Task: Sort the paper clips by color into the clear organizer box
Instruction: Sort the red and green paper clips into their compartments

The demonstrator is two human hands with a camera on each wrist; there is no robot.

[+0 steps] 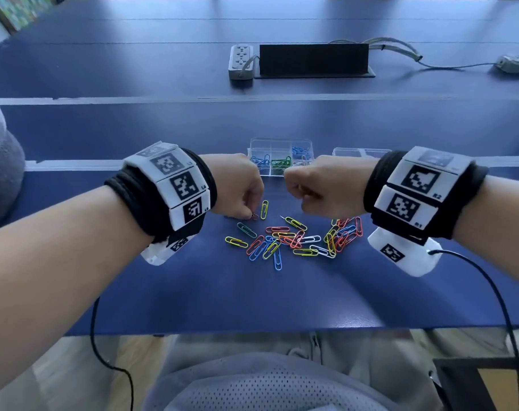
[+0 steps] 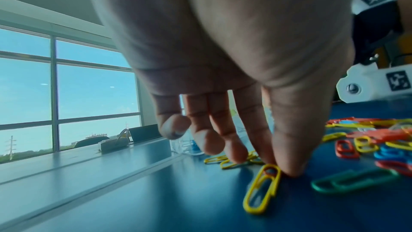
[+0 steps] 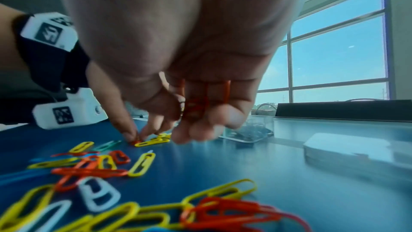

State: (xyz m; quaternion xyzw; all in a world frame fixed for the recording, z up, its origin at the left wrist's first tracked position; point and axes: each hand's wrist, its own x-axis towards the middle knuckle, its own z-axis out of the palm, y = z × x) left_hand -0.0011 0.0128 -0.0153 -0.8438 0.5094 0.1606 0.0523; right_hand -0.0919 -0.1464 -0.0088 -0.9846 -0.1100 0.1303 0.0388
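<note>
Loose paper clips (image 1: 297, 238) in red, yellow, blue, green and white lie scattered on the blue table. The clear organizer box (image 1: 282, 143) stands behind my hands, with blue, green and white clips in separate compartments. My left hand (image 1: 251, 215) reaches down, thumb and forefinger pinching a small red clip (image 2: 268, 170) that overlaps a yellow clip (image 2: 263, 188). A green clip (image 2: 352, 180) lies just right of it. My right hand (image 1: 299, 200) hovers curled above the pile and holds several red clips (image 3: 196, 105) in its fingers.
The box's clear lid (image 1: 362, 152) lies right of the box. A power strip (image 1: 240, 62), a black block (image 1: 313, 59) and a second strip (image 1: 516, 63) sit far back. A black cable (image 1: 489, 292) runs from my right wrist over the table's front edge.
</note>
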